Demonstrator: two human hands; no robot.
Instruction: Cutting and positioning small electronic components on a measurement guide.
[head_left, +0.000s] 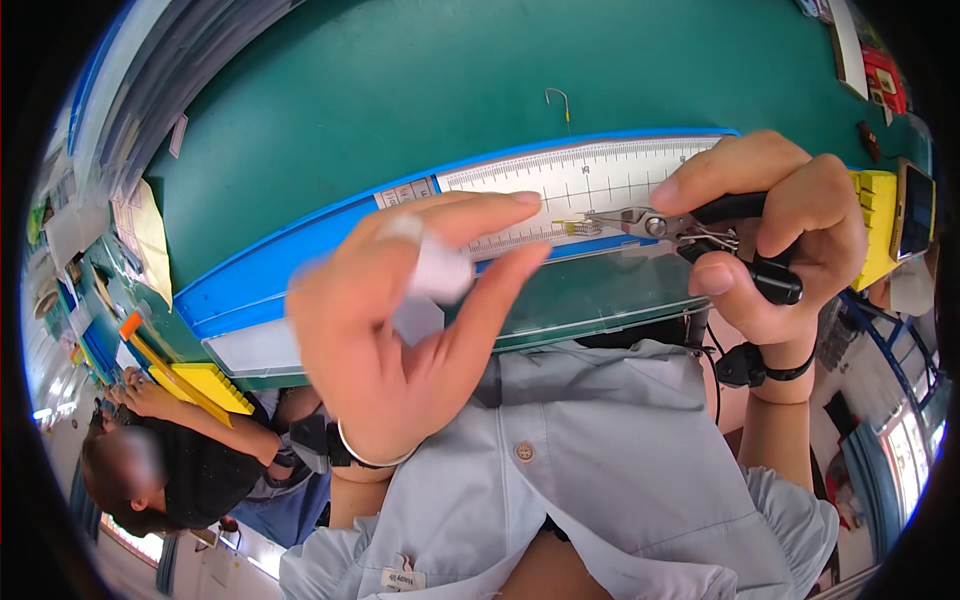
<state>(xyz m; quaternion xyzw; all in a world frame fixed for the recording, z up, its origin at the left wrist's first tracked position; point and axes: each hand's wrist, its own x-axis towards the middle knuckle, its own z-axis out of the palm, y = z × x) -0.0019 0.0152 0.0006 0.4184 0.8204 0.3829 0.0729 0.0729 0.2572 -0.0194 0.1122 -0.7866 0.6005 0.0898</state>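
My right hand [790,225] grips small pliers [657,226] with black handles, their metal jaws pointing left. At the jaw tips is a small metal piece with yellowish ends [578,228]; I cannot tell whether the jaws hold it. Left of the tips, my left hand [385,300] has thumb and index finger apart with nothing between them. A blurred white covering [440,272] seems to sit on its curled finger. Beneath both hands lies a blue-framed tray with a white ruler scale [590,182]. Beyond it a thin hook with a yellow shank [566,105] rests on the green tabletop [400,90].
At right are a yellow block [873,230], a phone-like dark device [914,212] and a red box [884,80]. To the left, another person [200,450] sits beside a yellow ridged block [205,388] and an orange-tipped yellow stick [170,365].
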